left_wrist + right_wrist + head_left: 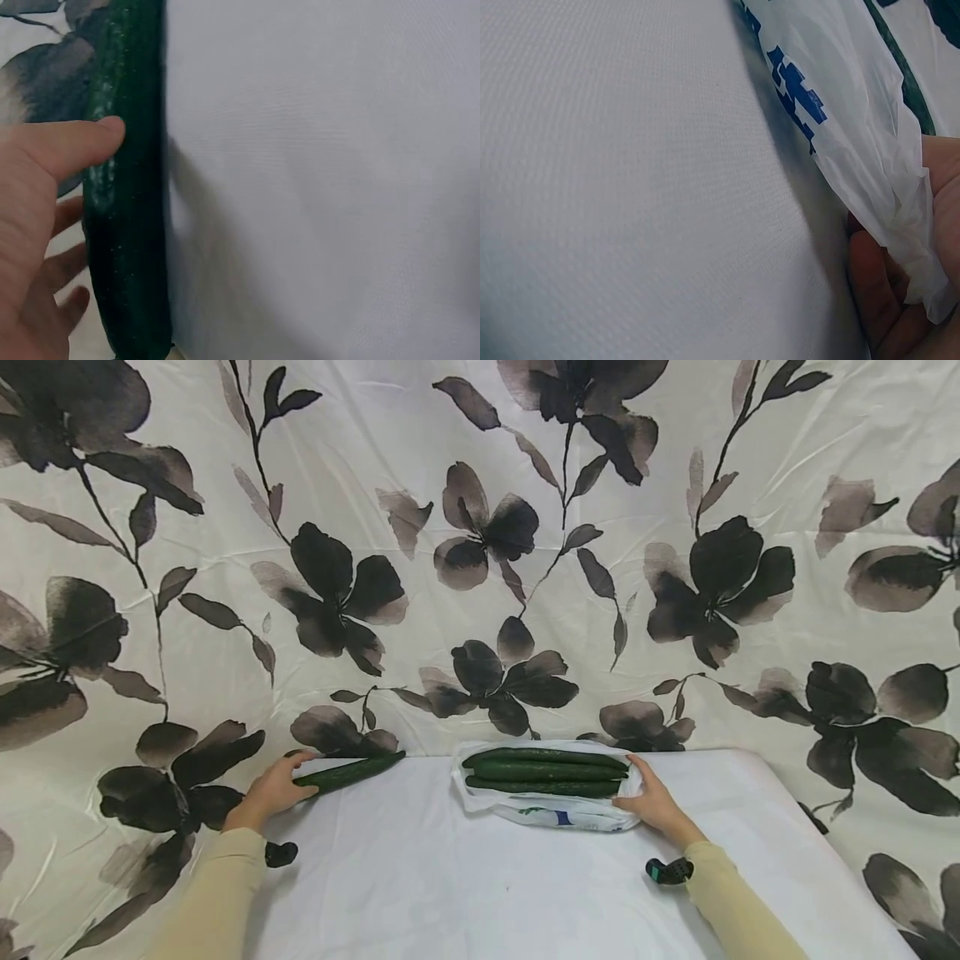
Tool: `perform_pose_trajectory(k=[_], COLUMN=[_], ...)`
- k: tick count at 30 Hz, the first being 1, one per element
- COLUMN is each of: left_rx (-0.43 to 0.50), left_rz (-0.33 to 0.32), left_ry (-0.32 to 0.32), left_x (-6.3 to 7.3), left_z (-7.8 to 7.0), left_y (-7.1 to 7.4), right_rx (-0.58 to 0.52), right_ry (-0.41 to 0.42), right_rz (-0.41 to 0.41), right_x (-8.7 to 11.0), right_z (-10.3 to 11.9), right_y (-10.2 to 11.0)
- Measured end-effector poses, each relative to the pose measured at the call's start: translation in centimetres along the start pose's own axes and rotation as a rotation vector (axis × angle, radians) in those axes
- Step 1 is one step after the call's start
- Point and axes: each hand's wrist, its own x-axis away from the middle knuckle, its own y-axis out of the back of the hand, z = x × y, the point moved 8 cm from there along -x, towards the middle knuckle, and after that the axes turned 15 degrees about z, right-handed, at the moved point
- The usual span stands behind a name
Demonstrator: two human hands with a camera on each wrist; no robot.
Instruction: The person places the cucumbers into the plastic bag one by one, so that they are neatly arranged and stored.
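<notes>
A single cucumber lies slanted at the table's far edge, left of the bag. My left hand holds it near its left end. In the left wrist view the thumb presses on the cucumber, and the other fingers are partly hidden behind it. Several cucumbers lie side by side in the open white plastic bag. At the bag's right end, my right hand grips its edge. Close up, bunched plastic of the bag with blue print runs into the curled fingers.
A white cloth covers the table. Right behind its far edge hangs a floral curtain. Dark wrist devices sit at both sleeve cuffs, just above the table.
</notes>
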Motion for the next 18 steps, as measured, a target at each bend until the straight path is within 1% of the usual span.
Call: perform_pose_trajectory(k=[3, 6, 9, 11, 14, 16, 18], left_rx=[-0.060, -0.128, -0.181, -0.177, -0.109, -0.057, -0.026], left_rz=[0.056, 0.098, 0.091, 0.073, 0.057, 0.059, 0.062], left_ry=[0.042, 0.099, 0.132, 0.123, 0.094, 0.072, 0.057], left_x=[-0.3, -0.2, -0.1, 0.0, 0.1, 0.1, 0.0], left_z=[0.2, 0.7, 1.0, 1.0, 0.9, 0.9, 0.9], left_y=[-0.7, -1.5, -1.8, -2.0, -2.2, -2.5, -2.9], right_rx=[0.003, -0.002, 0.000, 0.004, 0.010, 0.005, -0.002], right_ry=[-0.016, -0.019, -0.011, -0.013, -0.025, -0.030, -0.028], right_rz=[0.006, 0.009, 0.009, 0.006, 0.003, 0.001, -0.002], right_x=[-0.1, -0.1, 0.0, 0.0, 0.0, 0.0, 0.1], right_z=[-0.1, 0.0, 0.2, 0.2, 0.0, -0.1, -0.1], right_y=[0.0, -0.1, -0.2, -0.2, -0.2, -0.2, -0.2])
